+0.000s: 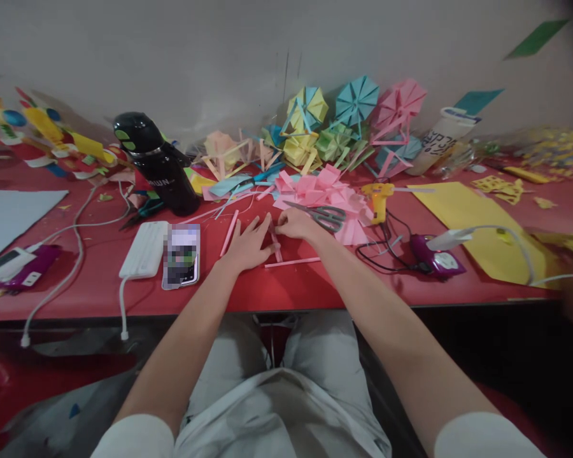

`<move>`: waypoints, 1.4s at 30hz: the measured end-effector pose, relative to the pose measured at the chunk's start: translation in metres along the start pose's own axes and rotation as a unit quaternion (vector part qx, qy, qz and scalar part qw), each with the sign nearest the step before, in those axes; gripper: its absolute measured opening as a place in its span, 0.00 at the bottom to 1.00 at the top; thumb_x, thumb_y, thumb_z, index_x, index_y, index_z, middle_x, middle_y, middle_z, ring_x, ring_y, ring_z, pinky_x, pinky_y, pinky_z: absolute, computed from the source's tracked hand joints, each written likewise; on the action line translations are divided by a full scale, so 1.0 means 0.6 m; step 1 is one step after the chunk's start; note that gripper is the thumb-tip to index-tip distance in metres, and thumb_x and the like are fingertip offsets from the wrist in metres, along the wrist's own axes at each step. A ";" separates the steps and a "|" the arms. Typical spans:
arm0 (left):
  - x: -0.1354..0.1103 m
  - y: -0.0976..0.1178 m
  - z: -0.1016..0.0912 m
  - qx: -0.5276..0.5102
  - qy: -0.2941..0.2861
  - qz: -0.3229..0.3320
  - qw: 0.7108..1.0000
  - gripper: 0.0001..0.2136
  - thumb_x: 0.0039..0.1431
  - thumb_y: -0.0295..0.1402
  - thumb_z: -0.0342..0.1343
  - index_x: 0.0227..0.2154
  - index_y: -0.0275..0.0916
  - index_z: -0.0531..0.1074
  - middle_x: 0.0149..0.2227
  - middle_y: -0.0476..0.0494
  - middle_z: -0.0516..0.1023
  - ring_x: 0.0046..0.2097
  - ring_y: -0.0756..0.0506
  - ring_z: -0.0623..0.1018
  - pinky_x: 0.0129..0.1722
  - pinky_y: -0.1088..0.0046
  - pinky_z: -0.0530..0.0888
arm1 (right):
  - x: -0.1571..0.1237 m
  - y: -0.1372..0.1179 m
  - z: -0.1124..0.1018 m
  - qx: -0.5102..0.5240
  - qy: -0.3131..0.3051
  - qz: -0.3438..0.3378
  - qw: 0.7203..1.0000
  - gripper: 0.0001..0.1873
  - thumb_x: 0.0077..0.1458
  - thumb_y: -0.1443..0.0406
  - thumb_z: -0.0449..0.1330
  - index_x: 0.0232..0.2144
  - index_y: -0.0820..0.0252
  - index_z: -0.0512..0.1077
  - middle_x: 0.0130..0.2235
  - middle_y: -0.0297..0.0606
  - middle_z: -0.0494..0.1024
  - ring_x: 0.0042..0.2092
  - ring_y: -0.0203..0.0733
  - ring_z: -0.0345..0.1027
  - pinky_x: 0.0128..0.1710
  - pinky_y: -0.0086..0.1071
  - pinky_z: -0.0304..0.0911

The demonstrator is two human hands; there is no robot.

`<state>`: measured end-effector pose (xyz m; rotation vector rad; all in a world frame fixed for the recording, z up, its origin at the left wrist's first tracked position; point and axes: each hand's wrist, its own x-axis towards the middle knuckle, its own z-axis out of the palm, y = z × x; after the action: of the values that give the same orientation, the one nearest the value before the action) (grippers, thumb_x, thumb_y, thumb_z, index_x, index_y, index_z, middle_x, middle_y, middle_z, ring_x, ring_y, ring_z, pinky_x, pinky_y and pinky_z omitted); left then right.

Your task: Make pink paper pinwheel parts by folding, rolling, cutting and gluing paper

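A narrow pink paper strip (276, 247) lies on the red table between my hands. My left hand (251, 245) rests there with its fingers stretched out and apart, the thumb touching the strip. At the strip's far end my right hand (293, 224) is closed, thumb and fingers pinched on it. One pink paper stick (291, 261) lies crosswise just below both hands. Another pink stick (230, 233) sits left of my left hand. Beyond my right hand, grey-handled scissors (329, 217) lie on a heap of pink paper pieces (322, 191).
Folded paper umbrellas (357, 100) stand along the wall. A yellow glue gun (378, 198) with its black cord lies to the right, near a yellow sheet (477, 229). On the left are a black bottle (160, 168), a phone (181, 256) and a white power bank (144, 249).
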<state>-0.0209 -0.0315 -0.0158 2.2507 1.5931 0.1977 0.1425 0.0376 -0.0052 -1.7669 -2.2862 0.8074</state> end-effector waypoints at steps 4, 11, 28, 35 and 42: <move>0.003 0.000 0.002 0.007 -0.001 0.006 1.000 0.38 0.66 0.47 0.46 0.72 0.38 0.38 0.72 0.35 0.49 0.73 0.37 0.47 0.70 0.45 0.38 | 0.003 0.002 0.000 -0.001 -0.003 -0.001 1.000 0.08 0.51 0.63 0.66 0.31 0.63 0.79 0.33 0.39 0.80 0.32 0.36 0.69 0.30 0.28 0.58; 0.006 0.004 0.003 0.009 -0.006 0.012 1.000 0.38 0.67 0.48 0.45 0.72 0.38 0.38 0.72 0.37 0.49 0.74 0.36 0.46 0.69 0.44 0.38 | 0.002 0.003 -0.003 0.003 -0.012 -0.005 1.000 0.07 0.52 0.64 0.65 0.31 0.64 0.79 0.33 0.40 0.81 0.33 0.36 0.69 0.31 0.28 0.58; 0.014 0.000 0.013 -0.004 0.003 0.017 1.000 0.40 0.66 0.48 0.45 0.72 0.38 0.32 0.72 0.35 0.48 0.74 0.37 0.44 0.69 0.43 0.37 | -0.008 -0.002 -0.014 0.020 -0.017 0.006 1.000 0.05 0.48 0.66 0.67 0.31 0.62 0.78 0.33 0.37 0.80 0.34 0.36 0.70 0.31 0.27 0.59; 0.011 0.004 0.012 0.000 0.020 0.012 1.000 0.40 0.65 0.51 0.47 0.72 0.36 0.39 0.72 0.32 0.48 0.73 0.37 0.47 0.70 0.45 0.40 | -0.006 0.001 -0.013 0.018 -0.019 0.005 1.000 0.07 0.48 0.65 0.68 0.31 0.62 0.79 0.33 0.38 0.80 0.33 0.37 0.69 0.31 0.28 0.60; 0.000 0.004 0.000 -0.010 0.036 0.011 0.999 0.30 0.68 0.46 0.44 0.69 0.42 0.52 0.72 0.41 0.51 0.73 0.39 0.51 0.70 0.45 0.44 | -0.010 -0.002 -0.019 0.035 -0.023 0.007 0.999 0.07 0.48 0.65 0.69 0.31 0.62 0.78 0.32 0.35 0.80 0.31 0.33 0.68 0.30 0.26 0.58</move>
<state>-0.0187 -0.0325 -0.0151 2.2707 1.5954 0.3036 0.1480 0.0353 0.0062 -1.7530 -2.2477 0.9272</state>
